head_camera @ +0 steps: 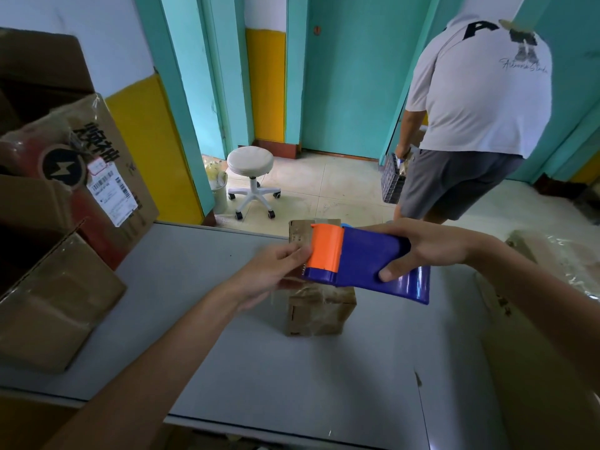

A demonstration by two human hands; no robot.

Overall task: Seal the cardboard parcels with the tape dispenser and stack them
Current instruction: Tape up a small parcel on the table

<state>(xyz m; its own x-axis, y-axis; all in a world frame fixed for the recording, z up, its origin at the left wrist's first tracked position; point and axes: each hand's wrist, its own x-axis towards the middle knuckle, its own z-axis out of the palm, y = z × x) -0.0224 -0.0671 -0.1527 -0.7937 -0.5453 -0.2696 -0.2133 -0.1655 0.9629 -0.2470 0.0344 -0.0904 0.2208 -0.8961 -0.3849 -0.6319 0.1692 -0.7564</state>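
Two hands on one dispenser. The right hand is wrapped round the blue body of the dispenser, thumb underneath, holding it up in the air. The left hand is at the orange head with its fingertips right by the teeth. I can't tell if it's pinching a tape end or just touching plastic. The parcel sits on the surface directly under both hands, and its near side looks shiny with tape.

What I'd worry about: those left fingers are really close to the serrated edge, so a quick pull could nick them. Clear tape also loves folding back on itself if the end goes slack. And the parcel is small with nobody holding it, so it might slide once tape gets pressed on.

Hard to make out: the tape itself, the roll, and the parcel's top flaps, which the hands cover.
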